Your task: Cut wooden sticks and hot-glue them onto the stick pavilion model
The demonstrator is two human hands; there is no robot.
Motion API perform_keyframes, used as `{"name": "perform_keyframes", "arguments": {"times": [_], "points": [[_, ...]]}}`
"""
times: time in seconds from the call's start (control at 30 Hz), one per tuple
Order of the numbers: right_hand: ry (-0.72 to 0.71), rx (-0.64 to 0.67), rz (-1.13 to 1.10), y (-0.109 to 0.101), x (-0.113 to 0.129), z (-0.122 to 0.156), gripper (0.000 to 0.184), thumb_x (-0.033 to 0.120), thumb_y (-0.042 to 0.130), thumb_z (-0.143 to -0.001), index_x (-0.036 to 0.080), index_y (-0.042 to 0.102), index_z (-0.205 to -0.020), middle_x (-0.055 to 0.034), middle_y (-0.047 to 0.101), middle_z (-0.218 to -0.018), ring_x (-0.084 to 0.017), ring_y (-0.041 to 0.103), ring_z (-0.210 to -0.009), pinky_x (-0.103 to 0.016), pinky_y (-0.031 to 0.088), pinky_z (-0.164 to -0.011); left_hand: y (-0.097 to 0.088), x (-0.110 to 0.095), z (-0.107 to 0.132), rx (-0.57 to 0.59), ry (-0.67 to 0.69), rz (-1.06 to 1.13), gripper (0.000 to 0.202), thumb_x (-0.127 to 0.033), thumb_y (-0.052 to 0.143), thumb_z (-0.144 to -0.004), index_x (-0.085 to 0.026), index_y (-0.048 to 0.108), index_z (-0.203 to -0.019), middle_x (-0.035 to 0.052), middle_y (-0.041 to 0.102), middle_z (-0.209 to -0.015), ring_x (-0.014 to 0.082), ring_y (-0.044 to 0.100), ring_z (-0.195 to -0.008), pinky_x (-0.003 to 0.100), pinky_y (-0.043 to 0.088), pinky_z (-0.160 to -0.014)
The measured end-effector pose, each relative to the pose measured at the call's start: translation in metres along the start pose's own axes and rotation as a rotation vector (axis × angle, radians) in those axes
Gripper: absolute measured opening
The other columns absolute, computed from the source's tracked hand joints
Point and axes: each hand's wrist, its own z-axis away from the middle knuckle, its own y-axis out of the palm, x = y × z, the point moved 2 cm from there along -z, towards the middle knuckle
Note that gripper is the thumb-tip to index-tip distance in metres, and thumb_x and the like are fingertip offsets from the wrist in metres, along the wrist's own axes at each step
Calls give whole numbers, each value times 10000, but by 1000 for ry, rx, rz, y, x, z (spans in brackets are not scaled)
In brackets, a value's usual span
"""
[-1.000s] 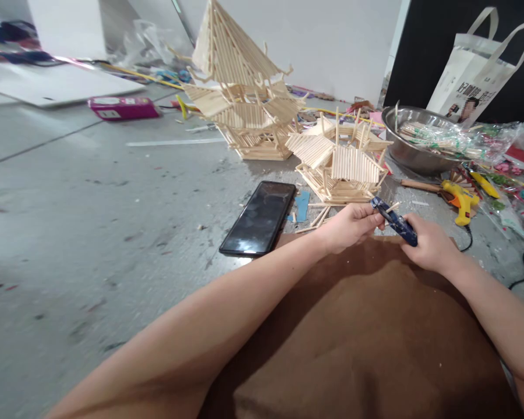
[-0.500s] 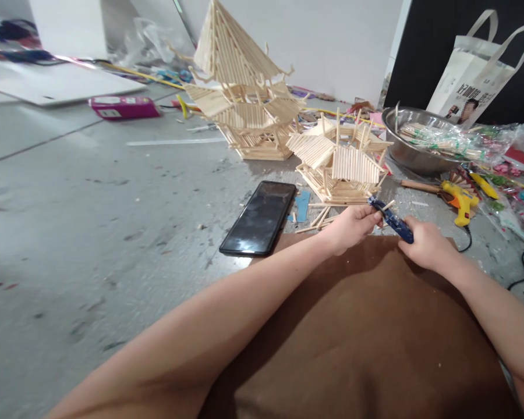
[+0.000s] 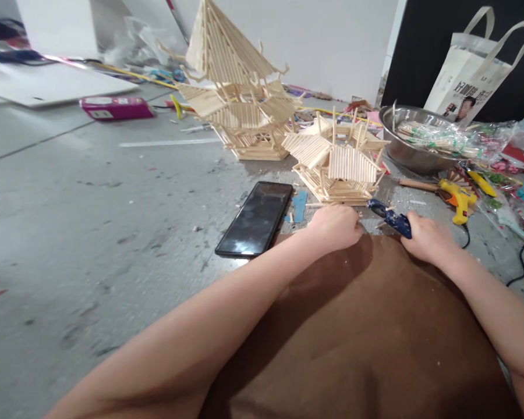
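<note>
The tall stick tower (image 3: 244, 115) appears complete to its pointed roof; the smaller stick house (image 3: 347, 164), in front of it to the right, has slanted roof panels (image 3: 308, 150) on but bare posts (image 3: 334, 128) rising above them, so its upper part is judged unfinished. The right hand (image 3: 428, 237) is closed round blue pliers (image 3: 389, 218); the left hand (image 3: 335, 227) is curled near the house's base, and whether it grips a stick cannot be told.
</note>
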Motion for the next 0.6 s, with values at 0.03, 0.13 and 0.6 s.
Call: {"name": "perform_keyframes", "arguments": {"times": [0.03, 0.13, 0.6], "points": [[-5, 6, 9, 1, 0, 0, 274, 298, 418, -744, 167, 483, -975, -132, 646, -822, -277, 619, -732, -312, 364, -542, -4, 0, 1, -21, -28, -3, 226, -238, 428, -691, -150, 632, -653, 107, 635, -713, 201, 575, -660, 274, 388, -551], [-27, -2, 31, 2, 0, 0, 257, 309, 406, -755, 172, 480, -960, -131, 645, -859, -278, 618, -737, -332, 382, -558, -13, -4, 4, -154, -84, 53, 261, -233, 384, -745, -144, 626, -704, 100, 626, -721, 193, 567, -658, 281, 394, -554], [-168, -44, 92, -4, 24, 16, 223, 262, 449, -733, 163, 486, -930, -119, 637, -862, -259, 615, -764, -312, 390, -590, 7, -16, 3, -228, 157, 154, 259, -282, 419, -825, -170, 649, -788, 63, 614, -847, 187, 531, -856, 300, 433, -737]]}}
